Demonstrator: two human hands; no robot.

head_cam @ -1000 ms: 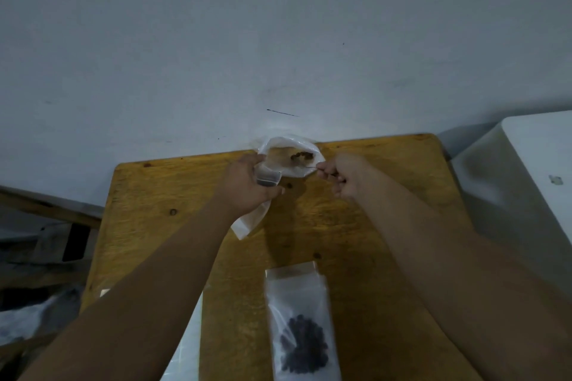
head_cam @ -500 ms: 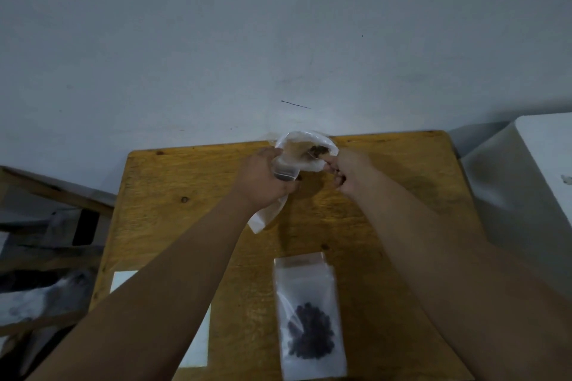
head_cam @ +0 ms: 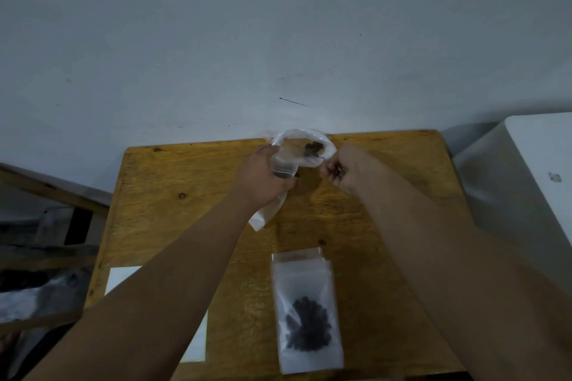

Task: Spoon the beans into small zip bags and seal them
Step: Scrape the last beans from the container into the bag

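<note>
At the far edge of the wooden table [head_cam: 173, 226] stands a large clear plastic bag [head_cam: 328, 145] with a few dark beans [head_cam: 313, 147] inside. My left hand [head_cam: 263, 179] grips a small empty zip bag [head_cam: 283, 168] at the big bag's mouth; its lower end hangs below my palm. My right hand [head_cam: 343, 172] pinches the thin handle of a spoon [head_cam: 318, 156] whose bowl reaches into the large bag among the beans. Nearer to me, a small zip bag [head_cam: 306, 309] holding a heap of dark beans lies flat on the table.
A white sheet [head_cam: 123, 278] lies at the table's near left, partly under my left forearm. A white box-like appliance [head_cam: 532, 182] stands right of the table. The grey wall rises directly behind. Wooden beams and clutter sit to the left, below table level.
My right hand has drawn slightly back to the right from the large bag's mouth. The view has shifted a little; the left hand keeps its hold on the small bag.
</note>
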